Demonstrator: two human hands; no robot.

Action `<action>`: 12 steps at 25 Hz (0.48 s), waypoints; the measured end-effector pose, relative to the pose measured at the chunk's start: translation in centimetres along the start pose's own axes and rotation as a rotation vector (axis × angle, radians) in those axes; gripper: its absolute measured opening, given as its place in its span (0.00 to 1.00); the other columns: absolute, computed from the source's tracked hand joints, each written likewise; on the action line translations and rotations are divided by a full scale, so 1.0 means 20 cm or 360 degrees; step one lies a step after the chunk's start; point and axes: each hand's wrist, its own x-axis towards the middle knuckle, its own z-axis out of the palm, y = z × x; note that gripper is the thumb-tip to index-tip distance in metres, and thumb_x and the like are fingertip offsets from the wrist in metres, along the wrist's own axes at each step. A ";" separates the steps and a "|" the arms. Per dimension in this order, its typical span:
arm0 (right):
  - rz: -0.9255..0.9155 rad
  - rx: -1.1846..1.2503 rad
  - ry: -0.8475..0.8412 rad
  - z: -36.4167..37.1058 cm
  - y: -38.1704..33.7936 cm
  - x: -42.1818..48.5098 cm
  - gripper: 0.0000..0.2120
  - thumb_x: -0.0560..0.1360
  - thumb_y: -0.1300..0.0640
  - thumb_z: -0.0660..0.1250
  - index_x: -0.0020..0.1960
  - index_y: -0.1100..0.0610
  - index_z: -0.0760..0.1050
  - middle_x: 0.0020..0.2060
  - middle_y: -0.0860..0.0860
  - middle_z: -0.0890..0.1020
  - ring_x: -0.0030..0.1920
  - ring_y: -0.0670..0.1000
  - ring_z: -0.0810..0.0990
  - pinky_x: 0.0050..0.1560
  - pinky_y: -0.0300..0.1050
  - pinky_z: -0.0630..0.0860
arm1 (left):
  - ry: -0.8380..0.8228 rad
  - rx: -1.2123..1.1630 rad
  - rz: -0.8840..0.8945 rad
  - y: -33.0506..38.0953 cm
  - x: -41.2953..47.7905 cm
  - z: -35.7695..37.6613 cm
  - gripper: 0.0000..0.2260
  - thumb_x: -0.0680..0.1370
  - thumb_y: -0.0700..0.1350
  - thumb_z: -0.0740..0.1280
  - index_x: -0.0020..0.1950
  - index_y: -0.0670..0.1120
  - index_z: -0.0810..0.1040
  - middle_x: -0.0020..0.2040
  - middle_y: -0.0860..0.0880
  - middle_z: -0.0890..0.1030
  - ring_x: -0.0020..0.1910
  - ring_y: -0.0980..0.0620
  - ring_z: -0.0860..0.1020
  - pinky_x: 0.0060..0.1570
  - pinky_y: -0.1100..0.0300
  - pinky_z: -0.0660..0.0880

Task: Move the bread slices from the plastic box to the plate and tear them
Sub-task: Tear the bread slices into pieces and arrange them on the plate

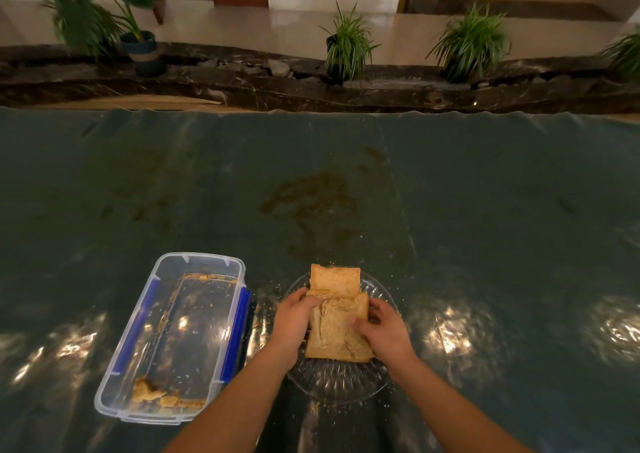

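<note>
A clear glass plate (332,381) sits near the table's front edge. On it lie brown bread slices (334,335), one poking out at the far side (335,279). My left hand (294,317) grips the top slice at its left edge. At the slice's right edge my right hand (386,331) pinches it, and the bread is crumpled between the two. To the left stands the clear plastic box (204,262) with blue clips, holding only crumbs and a few bread scraps (152,393) at its near end.
The table is covered with a dark green plastic sheet (485,210) carrying a brownish stain (311,200) beyond the plate. Crumbs lie scattered around the plate. Potted plants (348,47) line a dark stone ledge behind the table.
</note>
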 end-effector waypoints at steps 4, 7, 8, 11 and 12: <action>-0.0018 -0.0048 0.0001 0.00 0.00 0.01 0.27 0.68 0.55 0.78 0.64 0.52 0.74 0.53 0.45 0.83 0.52 0.48 0.82 0.54 0.55 0.82 | 0.0007 0.0064 0.0091 -0.01 0.01 -0.01 0.10 0.76 0.41 0.67 0.55 0.51 0.81 0.42 0.51 0.87 0.41 0.53 0.86 0.39 0.57 0.78; -0.0040 -0.0099 0.0021 0.00 0.00 0.02 0.30 0.65 0.56 0.80 0.64 0.52 0.74 0.52 0.47 0.84 0.51 0.49 0.83 0.53 0.54 0.82 | 0.0063 0.0146 0.0198 -0.02 -0.01 -0.01 0.18 0.74 0.38 0.70 0.64 0.47 0.78 0.48 0.50 0.86 0.45 0.52 0.85 0.42 0.55 0.81; -0.0051 -0.0113 0.0028 0.01 0.00 0.02 0.30 0.65 0.56 0.80 0.65 0.52 0.74 0.52 0.47 0.84 0.51 0.48 0.83 0.53 0.54 0.83 | 0.0086 0.0186 0.0226 -0.02 -0.01 0.00 0.22 0.73 0.37 0.72 0.66 0.47 0.76 0.49 0.51 0.85 0.46 0.54 0.84 0.42 0.57 0.81; -0.0062 -0.0116 0.0022 0.01 -0.01 0.02 0.30 0.65 0.57 0.80 0.65 0.53 0.74 0.51 0.47 0.84 0.49 0.47 0.84 0.50 0.52 0.83 | 0.0076 0.0216 0.0197 -0.03 0.00 0.00 0.24 0.71 0.36 0.75 0.65 0.47 0.76 0.48 0.53 0.84 0.43 0.58 0.84 0.36 0.62 0.78; -0.0059 -0.0101 0.0013 0.01 0.00 0.02 0.30 0.65 0.58 0.80 0.64 0.53 0.74 0.51 0.46 0.84 0.49 0.47 0.84 0.49 0.51 0.83 | 0.0055 0.0189 0.0147 -0.03 0.00 0.00 0.23 0.71 0.35 0.75 0.64 0.47 0.77 0.48 0.52 0.84 0.44 0.57 0.84 0.35 0.63 0.79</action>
